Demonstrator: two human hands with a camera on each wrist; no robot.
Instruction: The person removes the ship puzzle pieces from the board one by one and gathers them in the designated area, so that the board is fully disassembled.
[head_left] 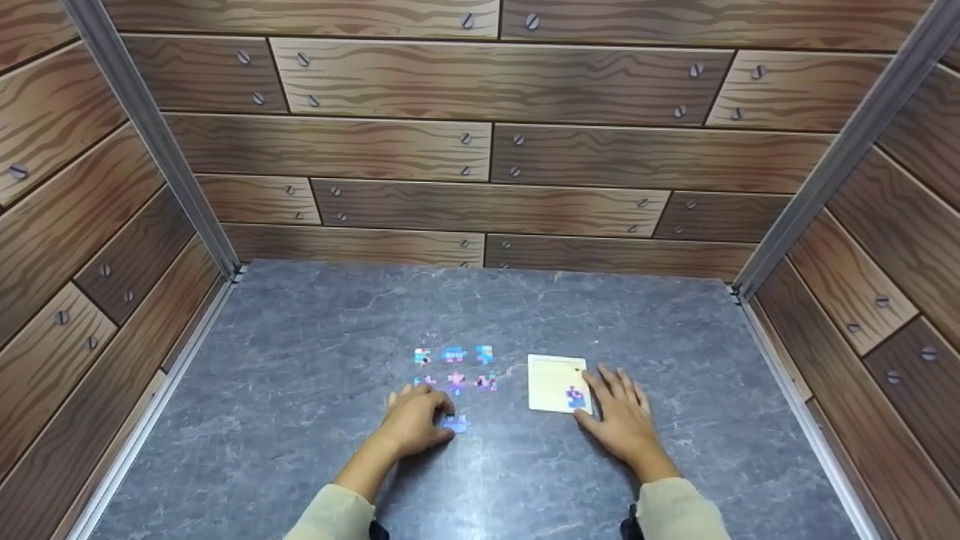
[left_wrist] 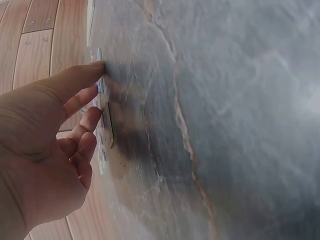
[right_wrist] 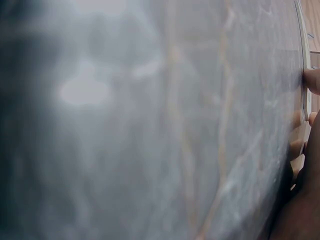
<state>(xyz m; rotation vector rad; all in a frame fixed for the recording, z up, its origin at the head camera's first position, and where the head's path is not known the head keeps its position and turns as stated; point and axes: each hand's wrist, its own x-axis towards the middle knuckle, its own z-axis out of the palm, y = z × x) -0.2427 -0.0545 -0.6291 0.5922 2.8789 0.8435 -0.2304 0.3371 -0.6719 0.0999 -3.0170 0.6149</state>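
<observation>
My left hand (head_left: pixel 411 421) bends low over the table, thumb and forefinger pinching a lilac-blue jigsaw puzzle piece (head_left: pixel 457 424). In the left wrist view, another puzzle piece (left_wrist: pixel 108 126) shows edge-on below the curled fingers. Ahead of this hand lie two rows of colourful pieces, including a blue one (head_left: pixel 454 355) and a pink one (head_left: pixel 456 380); the hand partly covers the near row's left piece (head_left: pixel 424 381). My right hand (head_left: pixel 621 412) rests with spread fingers along the right edge of a pale yellow puzzle board (head_left: pixel 551 379). A purple-blue piece (head_left: pixel 574 397) lies in its lower right corner.
The grey marbled table (head_left: pixel 300 360) is enclosed by wood-patterned walls (head_left: pixel 491 150) at the back and both sides. Metal strips (head_left: pixel 161 412) run along its left and right edges. Both forearms come in from the near side in light sleeves (head_left: pixel 334 514).
</observation>
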